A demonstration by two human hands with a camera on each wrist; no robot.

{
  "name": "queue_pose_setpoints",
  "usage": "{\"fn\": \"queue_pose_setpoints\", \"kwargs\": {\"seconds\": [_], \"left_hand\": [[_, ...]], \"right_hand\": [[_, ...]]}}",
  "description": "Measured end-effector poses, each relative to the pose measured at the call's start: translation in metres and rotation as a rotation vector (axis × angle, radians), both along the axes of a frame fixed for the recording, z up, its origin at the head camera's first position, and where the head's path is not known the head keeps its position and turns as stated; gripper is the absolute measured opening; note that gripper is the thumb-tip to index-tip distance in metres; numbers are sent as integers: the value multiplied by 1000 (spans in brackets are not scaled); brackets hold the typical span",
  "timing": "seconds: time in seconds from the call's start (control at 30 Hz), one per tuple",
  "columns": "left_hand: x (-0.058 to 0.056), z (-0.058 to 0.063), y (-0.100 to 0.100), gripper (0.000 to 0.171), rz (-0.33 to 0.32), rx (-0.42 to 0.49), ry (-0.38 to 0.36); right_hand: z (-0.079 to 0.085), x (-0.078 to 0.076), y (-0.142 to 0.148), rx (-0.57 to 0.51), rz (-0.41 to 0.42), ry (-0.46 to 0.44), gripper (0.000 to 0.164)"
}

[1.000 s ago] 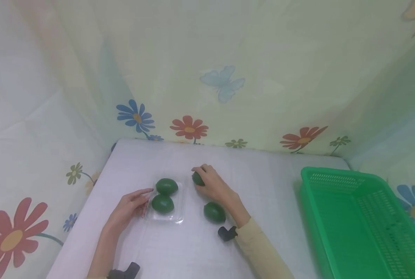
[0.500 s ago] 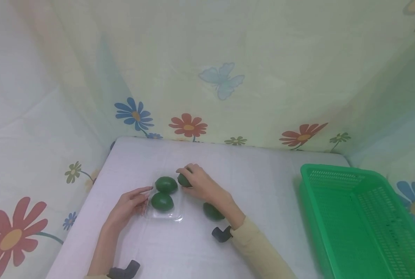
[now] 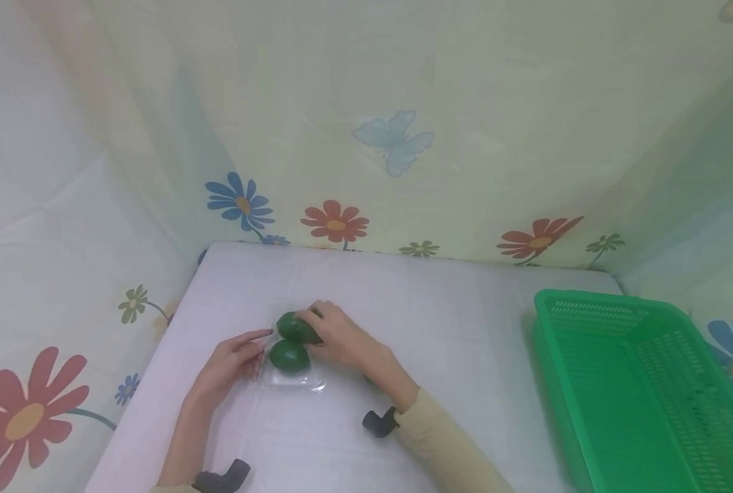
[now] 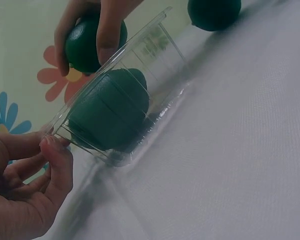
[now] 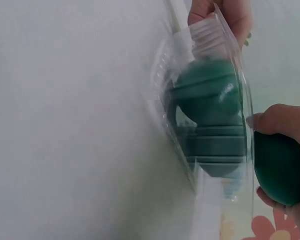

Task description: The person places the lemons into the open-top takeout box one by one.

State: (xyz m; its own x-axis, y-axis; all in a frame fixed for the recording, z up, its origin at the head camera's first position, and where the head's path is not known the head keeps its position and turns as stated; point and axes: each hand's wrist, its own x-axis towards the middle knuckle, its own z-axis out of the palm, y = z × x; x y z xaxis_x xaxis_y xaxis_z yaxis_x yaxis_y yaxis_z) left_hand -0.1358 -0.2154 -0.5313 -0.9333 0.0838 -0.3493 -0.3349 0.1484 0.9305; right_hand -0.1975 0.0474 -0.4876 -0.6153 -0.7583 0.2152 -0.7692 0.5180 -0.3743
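A clear plastic box (image 3: 311, 385) stands on the white-covered table with two dark green limes inside, the nearer lime (image 3: 289, 357) and the farther lime (image 3: 287, 324). My left hand (image 3: 231, 363) pinches the box's left rim between thumb and fingers. From the right, my right hand (image 3: 344, 342) grips another lime (image 4: 83, 47) over the box, thumb and fingers round its sides. In the right wrist view this held lime (image 5: 281, 170) is just above the rim. One more lime (image 4: 213, 14) lies on the table beyond the box, hidden behind my right forearm in the head view.
A large green plastic basket (image 3: 579, 404) stands at the table's right side. White tablecloth (image 3: 459, 329) stretches between box and basket. A flower-printed curtain (image 3: 391, 205) hangs along the back and sides.
My right hand has carried its lime leftward, from the table right of the box to over the box. My left hand stays at the box's left rim. My right forearm now covers the loose lime.
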Motion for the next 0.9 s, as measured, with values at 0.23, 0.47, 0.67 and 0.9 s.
{"fn": "queue_pose_setpoints", "kwargs": {"seconds": [0.23,0.47,0.67,0.9], "left_hand": [[-1,-1,0,46,-1,3,-3],[-1,-1,0,47,3,-12,0],[-2,-1,0,47,-2,-16,12],[-1,-2,0,46,3,-21,9]], "right_hand": [[-6,7,-8,50,0,3,53],[-8,7,-12,66,-2,-18,58],[-11,6,-12,93,-2,-33,65],[-12,6,-11,88,-7,-12,68]]}}
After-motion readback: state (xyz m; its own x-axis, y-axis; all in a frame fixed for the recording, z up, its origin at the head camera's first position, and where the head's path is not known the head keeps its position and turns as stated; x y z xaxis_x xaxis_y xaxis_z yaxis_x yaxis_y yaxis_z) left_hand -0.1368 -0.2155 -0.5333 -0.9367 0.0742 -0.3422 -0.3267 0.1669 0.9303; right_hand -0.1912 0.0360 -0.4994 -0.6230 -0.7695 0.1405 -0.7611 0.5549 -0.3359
